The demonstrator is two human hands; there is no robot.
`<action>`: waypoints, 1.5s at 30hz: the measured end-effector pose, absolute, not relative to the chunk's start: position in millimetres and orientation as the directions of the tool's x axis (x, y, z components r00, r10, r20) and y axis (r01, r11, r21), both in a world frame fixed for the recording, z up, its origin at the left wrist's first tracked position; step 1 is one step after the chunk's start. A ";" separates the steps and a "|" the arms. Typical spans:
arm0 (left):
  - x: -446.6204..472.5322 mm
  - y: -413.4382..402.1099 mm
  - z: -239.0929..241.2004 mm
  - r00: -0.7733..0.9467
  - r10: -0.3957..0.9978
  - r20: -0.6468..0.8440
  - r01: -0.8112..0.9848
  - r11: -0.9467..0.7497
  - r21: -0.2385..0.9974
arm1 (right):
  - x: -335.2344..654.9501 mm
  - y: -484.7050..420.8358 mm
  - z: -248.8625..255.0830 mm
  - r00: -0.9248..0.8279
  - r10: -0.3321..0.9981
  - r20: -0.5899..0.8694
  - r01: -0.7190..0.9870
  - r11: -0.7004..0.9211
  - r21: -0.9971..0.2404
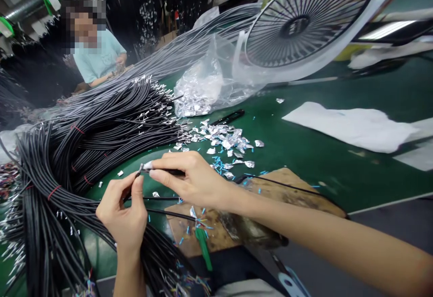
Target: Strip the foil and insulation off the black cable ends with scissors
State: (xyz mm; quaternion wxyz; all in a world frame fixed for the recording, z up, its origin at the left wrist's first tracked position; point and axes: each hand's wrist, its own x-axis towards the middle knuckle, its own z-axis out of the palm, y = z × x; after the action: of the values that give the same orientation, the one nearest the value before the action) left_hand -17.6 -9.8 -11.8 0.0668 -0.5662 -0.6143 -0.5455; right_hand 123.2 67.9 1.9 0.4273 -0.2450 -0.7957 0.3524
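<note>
My left hand (122, 209) is closed in a pinch on a black cable, close to its tip. Just to the right, my right hand (196, 180) pinches at the same cable end, with a white covering on the index fingertip. A dark length runs under the right fingers; whether it is cable or a tool, I cannot tell. Beneath my hands lies a bundle of black cables (79, 204) tied with red bands. One cable end with coloured wires fanned out rests on a worn brown board (216, 236), beside a green-handled tool (204, 248).
Foil scraps (233, 139) and blue bits lie behind my right hand, near a black cutter (228, 117). Further back are a clear plastic bag (199, 87), a fan (301, 26) and white cloth (355, 125). Scissors (291, 283) sit at the front edge. A person (98, 58) works opposite.
</note>
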 end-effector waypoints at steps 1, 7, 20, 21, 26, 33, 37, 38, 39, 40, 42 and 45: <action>-17.2 -9.6 -11.9 -0.352 0.623 0.698 0.767 -0.236 0.597 | 123.5 67.8 1.6 -0.519 0.687 0.508 0.095 0.638 -0.764; -16.0 -6.8 -13.2 -0.354 0.611 0.708 0.772 -0.237 0.591 | 124.7 65.0 1.8 -0.475 0.716 0.511 0.200 0.654 -0.730; -17.0 -6.5 -8.4 -0.386 0.689 0.613 0.660 -0.258 0.705 | 125.0 67.4 6.5 -0.383 0.796 0.468 0.083 0.534 -0.841; -16.2 -6.3 -8.8 -0.375 0.677 0.633 0.673 -0.271 0.688 | 124.8 67.8 7.3 -0.385 0.800 0.460 0.046 0.514 -0.857; -13.8 -4.6 -13.1 -0.340 0.662 0.668 0.696 -0.300 0.652 | 123.4 68.5 8.5 -0.436 0.733 0.522 -0.071 0.550 -0.832; -18.0 -7.0 -9.6 -0.228 0.744 0.628 0.714 -0.311 0.628 | 123.4 68.9 4.3 -0.431 0.730 0.530 -0.015 0.581 -0.813; -24.2 -10.1 -3.5 -0.150 0.823 0.548 0.743 -0.272 0.611 | 123.8 69.2 0.0 -0.441 0.620 0.649 -0.021 0.716 -0.698; -24.7 -10.2 -2.7 -0.150 0.842 0.518 0.742 -0.251 0.622 | 124.1 69.7 -0.3 -0.429 0.597 0.678 -0.017 0.745 -0.667; -24.6 -9.9 -2.4 -0.157 0.853 0.498 0.739 -0.234 0.632 | 124.4 70.3 -0.1 -0.406 0.593 0.695 -0.007 0.759 -0.652; -23.8 -9.4 -2.7 -0.167 0.852 0.497 0.735 -0.228 0.638 | 124.7 71.0 0.5 -0.380 0.608 0.697 0.006 0.756 -0.655; -21.2 -7.8 -4.6 -0.196 0.816 0.543 0.731 -0.247 0.636 | 125.5 72.2 2.5 -0.352 0.660 0.663 0.032 0.717 -0.697; -17.7 -5.5 -8.4 -0.213 0.781 0.587 0.727 -0.275 0.630 | 126.1 71.8 3.2 -0.392 0.666 0.635 0.063 0.708 -0.704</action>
State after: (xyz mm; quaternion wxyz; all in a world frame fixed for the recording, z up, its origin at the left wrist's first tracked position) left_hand -17.7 -5.5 -8.4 -0.0276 -0.6267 -0.6014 -0.4948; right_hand 126.1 71.8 3.2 0.4993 -0.2344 -0.7776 0.3019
